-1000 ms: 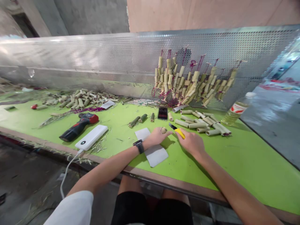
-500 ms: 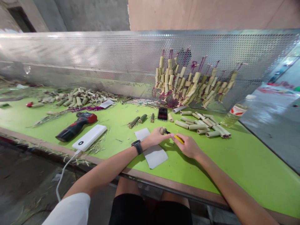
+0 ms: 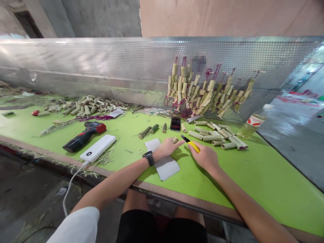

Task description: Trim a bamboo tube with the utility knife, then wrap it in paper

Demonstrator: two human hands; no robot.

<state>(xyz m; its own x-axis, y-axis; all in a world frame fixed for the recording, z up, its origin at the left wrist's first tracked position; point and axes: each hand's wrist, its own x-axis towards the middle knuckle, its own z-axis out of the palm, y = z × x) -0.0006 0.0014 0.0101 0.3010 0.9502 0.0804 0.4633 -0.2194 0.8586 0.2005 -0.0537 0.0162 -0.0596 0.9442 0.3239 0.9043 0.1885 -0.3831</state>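
Observation:
My left hand (image 3: 169,147) is closed around a short bamboo piece (image 3: 174,139), whose end shows above the fingers. In my right hand (image 3: 204,155) is a yellow utility knife (image 3: 193,146), its dark blade end pointing up and left toward the left hand. Blade and bamboo are a little apart. Beneath the left wrist lies a white paper sheet (image 3: 170,168). Just beyond the hands, short bamboo tubes (image 3: 164,127) lie near a small dark-screened device (image 3: 175,124).
Cut bamboo tubes (image 3: 215,137) lie at right beside an oil-coloured bottle (image 3: 253,123). Strung bamboo bundles (image 3: 207,91) lean on the perforated metal panel (image 3: 113,64). At left are a cordless drill (image 3: 84,135), a white power bank (image 3: 98,147) with a cable, and a bamboo heap (image 3: 86,105).
The knife has drawn back from the bamboo piece, so a gap now shows between them. My left hand still holds the piece in nearly the same spot.

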